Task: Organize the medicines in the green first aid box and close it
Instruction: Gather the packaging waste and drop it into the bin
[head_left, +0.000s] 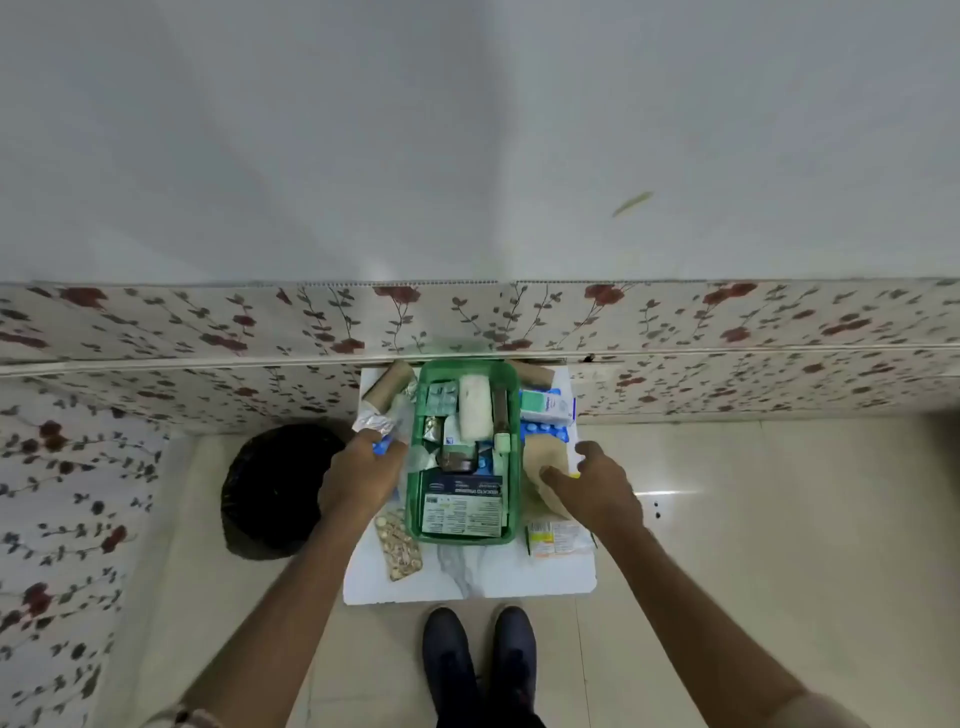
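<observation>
The green first aid box stands open on a small white table, filled with boxes, blister strips and a white gauze roll. My left hand is just left of the box, shut on a bundle of blister strips. My right hand hovers right of the box with fingers apart, over a tan bandage roll. A blue pill strip and a teal-and-white carton lie right of the box. A beige pill strip lies at front left.
A black waste bin stands on the floor left of the table. A floral wall panel runs behind the table. A small orange-and-white carton lies at the table's right front. My shoes are at the table's front edge.
</observation>
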